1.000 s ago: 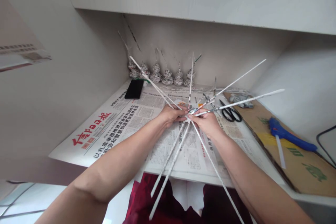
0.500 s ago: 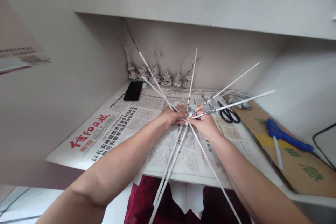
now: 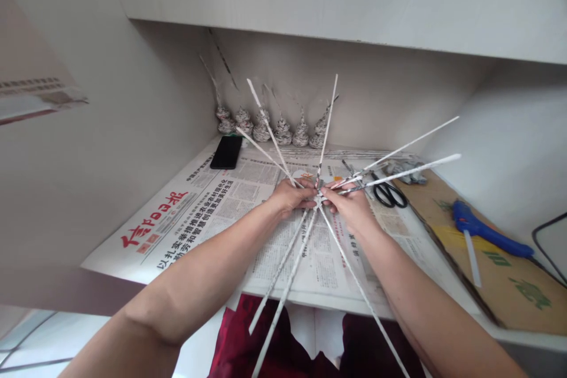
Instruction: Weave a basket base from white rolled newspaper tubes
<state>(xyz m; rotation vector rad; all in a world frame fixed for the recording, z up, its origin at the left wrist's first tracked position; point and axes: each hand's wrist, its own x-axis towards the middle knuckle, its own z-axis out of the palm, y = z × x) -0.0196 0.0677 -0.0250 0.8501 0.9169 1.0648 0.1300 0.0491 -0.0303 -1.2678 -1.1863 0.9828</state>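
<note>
Several thin rolled newspaper sticks [image 3: 328, 124] fan out like spokes from a small woven centre [image 3: 318, 198] above the newspaper. My left hand [image 3: 293, 196] pinches the left side of that centre, thumb on top. From the right, my right hand [image 3: 348, 198] grips it with thumb and fingers closed, close by the sticks that point right. Some sticks reach toward the back wall; others hang toward my lap past the table edge. My fingers partly hide the crossing point.
Newspaper [image 3: 199, 218] covers the table. A black phone [image 3: 226, 152] lies back left, before several coiled paper gourd shapes [image 3: 283, 132]. Scissors [image 3: 390, 194] lie right of my hands. A blue glue gun [image 3: 491, 230] rests on cardboard [image 3: 514, 271]. An overhanging panel [image 3: 310, 0] spans above.
The spokes have shifted: one far-left stick has swung more upright, and an upper right one has tipped lower and outward. Both hands keep their grip at the centre.
</note>
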